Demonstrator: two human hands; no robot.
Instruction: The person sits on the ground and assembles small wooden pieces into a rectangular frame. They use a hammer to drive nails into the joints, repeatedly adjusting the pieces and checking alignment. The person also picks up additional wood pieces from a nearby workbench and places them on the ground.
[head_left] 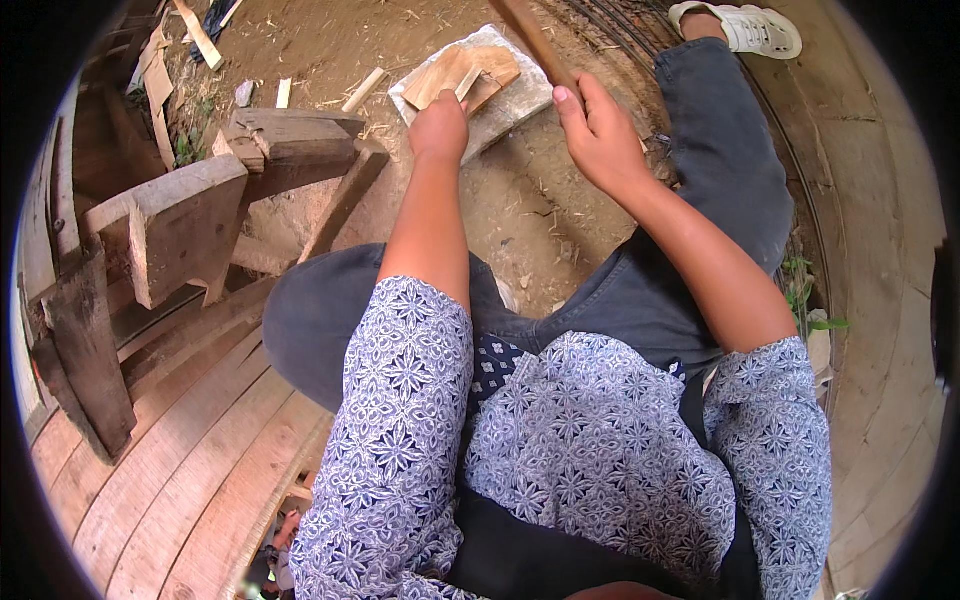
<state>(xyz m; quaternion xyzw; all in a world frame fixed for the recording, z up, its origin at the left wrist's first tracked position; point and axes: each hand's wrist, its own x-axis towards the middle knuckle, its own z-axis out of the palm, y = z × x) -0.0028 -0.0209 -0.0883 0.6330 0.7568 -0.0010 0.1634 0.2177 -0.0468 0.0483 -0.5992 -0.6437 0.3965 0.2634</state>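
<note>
Timber makes up the largest items in view: curved wooden planks (190, 470) run along the lower left, and a rough wooden bench frame (180, 225) stands on them at the left. The dirt ground (530, 200) occupies the centre, between the person's knees, scattered with wood chips and offcuts. The person sits with both legs in dark trousers; one white sandal (745, 28) shows at the top right.

A flat grey stone slab (515, 105) lies on the ground ahead of the knees. On it rests a block of brown wood (455, 75) (several split pieces appear stacked; the exact count cannot be told).

The left hand (438, 128) rests at the near edge of the slab. Its grip is closed, fingers curled down onto the near end of the wood block and onto a thin pale sliver (467, 84) standing against it.

The right hand (600, 135) is just to the right of the slab. Its grip is fully closed around a wooden handle (535, 45), which slants up and to the left, passing above the slab's far corner and out of the top edge; the tool's head is out of view.
</note>
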